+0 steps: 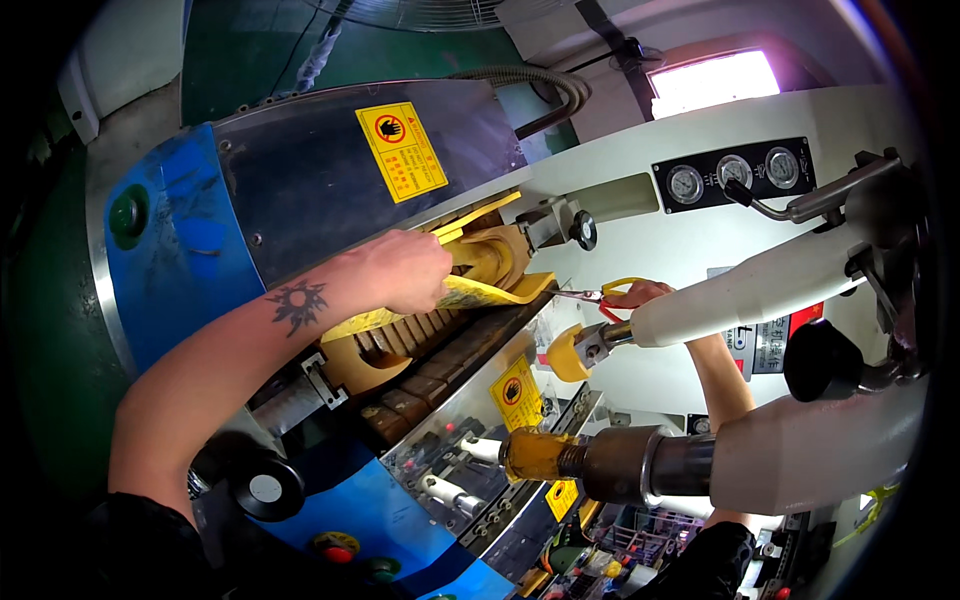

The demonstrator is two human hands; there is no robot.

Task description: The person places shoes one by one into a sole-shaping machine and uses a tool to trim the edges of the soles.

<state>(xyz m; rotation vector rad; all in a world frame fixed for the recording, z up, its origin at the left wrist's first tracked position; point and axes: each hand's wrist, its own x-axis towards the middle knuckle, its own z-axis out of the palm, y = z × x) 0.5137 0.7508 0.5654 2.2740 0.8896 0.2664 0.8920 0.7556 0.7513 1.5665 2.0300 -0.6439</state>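
My left hand (415, 270) reaches across from the left with its fingers closed at a yellow flexible strip (508, 290) in the mouth of the machine. Beside it lies a tan, shoe-shaped form (490, 258), partly hidden by that hand. A second yellow edge (480, 215) rises behind the form. My right hand (640, 292), partly covered by a white machine arm, is closed round a scissors-like tool (607, 300) with red and yellow handles. The tool's silver tip points left, near the strip's right end.
A white machine arm with a yellow tip (568, 355) and a thicker one with an amber end (535, 455) reach in from the right. Ribbed tan blocks (405, 340) line the machine's mouth. Black knobs (267, 488) and gauges (733, 172) sit on the housing.
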